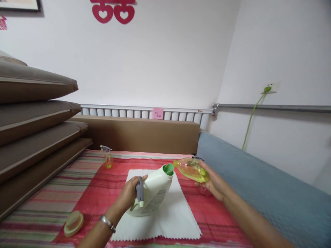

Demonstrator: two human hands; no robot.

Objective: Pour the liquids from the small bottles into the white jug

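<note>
My left hand is closed around the back of a white jug, and a grey spray trigger head sits at its fingers. The jug tilts to the right, and its green-lined mouth faces up and right. My right hand grips a clear yellow bottle lying almost level. The bottle's open neck is at the jug's mouth, and some yellow-green liquid shows inside it. Behind my right hand, a dark spray trigger and a clear rounded shape are partly hidden.
A white cloth with zigzag edges lies on a red striped cover. A spray bottle stands at the back left; a pale round cap lies front left. Stacked cushions rise at left, a blue-grey padded surface at right.
</note>
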